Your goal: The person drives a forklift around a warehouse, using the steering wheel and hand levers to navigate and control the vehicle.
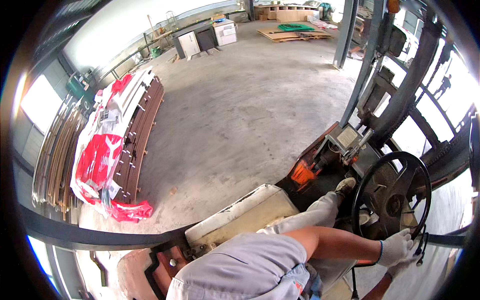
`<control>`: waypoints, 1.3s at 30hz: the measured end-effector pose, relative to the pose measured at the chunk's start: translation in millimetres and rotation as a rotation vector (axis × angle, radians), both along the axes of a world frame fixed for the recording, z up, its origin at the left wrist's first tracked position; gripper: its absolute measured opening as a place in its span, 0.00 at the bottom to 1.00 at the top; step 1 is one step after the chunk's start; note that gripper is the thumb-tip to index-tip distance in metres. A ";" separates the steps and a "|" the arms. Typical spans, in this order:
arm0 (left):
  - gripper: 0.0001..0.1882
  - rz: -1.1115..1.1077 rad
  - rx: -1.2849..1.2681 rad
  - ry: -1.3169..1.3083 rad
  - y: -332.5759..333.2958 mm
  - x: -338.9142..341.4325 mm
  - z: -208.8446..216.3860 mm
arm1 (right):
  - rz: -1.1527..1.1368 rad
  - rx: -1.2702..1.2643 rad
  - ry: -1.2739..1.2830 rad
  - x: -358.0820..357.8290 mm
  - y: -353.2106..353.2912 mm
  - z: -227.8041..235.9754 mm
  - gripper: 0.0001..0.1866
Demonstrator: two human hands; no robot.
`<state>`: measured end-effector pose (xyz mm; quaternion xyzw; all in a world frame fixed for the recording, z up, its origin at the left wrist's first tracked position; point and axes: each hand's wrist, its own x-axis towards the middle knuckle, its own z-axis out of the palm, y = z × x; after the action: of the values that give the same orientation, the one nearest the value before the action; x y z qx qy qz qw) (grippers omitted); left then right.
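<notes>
My left hand [396, 248], in a whitish knit glove with a blue cuff edge, is at the lower rim of a black steering wheel [356, 200]. Its fingers are bent together; what they hold, if anything, is hidden. Just beneath it and close against it is my right hand [398, 270], also in a pale glove, its fingers largely covered. Beside both hands hangs a thin black cable [424, 245] with a dark end piece. My left arm reaches across my grey-clad leg, and my shoe [345, 186] rests on the dark floor of the vehicle.
Dark mast beams [420, 95] rise at the right. A worn cream cover [245, 215] lies along the vehicle's left side. On the concrete floor [225, 115] stand a stack of brown boards [137, 145] under red-and-white wrapping, long thin strips [57, 155], and flat cardboard [290, 34].
</notes>
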<state>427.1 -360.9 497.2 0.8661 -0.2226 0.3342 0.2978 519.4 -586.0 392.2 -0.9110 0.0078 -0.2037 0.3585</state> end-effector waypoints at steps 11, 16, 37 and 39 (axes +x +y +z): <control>0.07 -0.003 -0.211 -0.008 21.9 -15.0 37.6 | -0.049 -0.455 -0.286 253.6 -39.9 50.4 0.35; 0.08 -0.059 -0.271 0.126 37.1 -28.6 65.7 | -0.068 -0.567 -0.180 286.1 -53.4 81.4 0.38; 0.13 -0.101 -0.266 0.031 132.3 7.3 186.2 | -0.234 -0.489 0.159 252.7 100.0 296.5 0.29; 0.15 -0.096 -0.216 0.118 132.7 3.6 187.9 | -0.245 -0.454 0.040 245.0 103.2 300.6 0.28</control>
<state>430.7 -228.2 685.1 0.8354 -0.2088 0.2900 0.4177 764.4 -482.8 692.8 -0.9642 0.0795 -0.2242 0.1173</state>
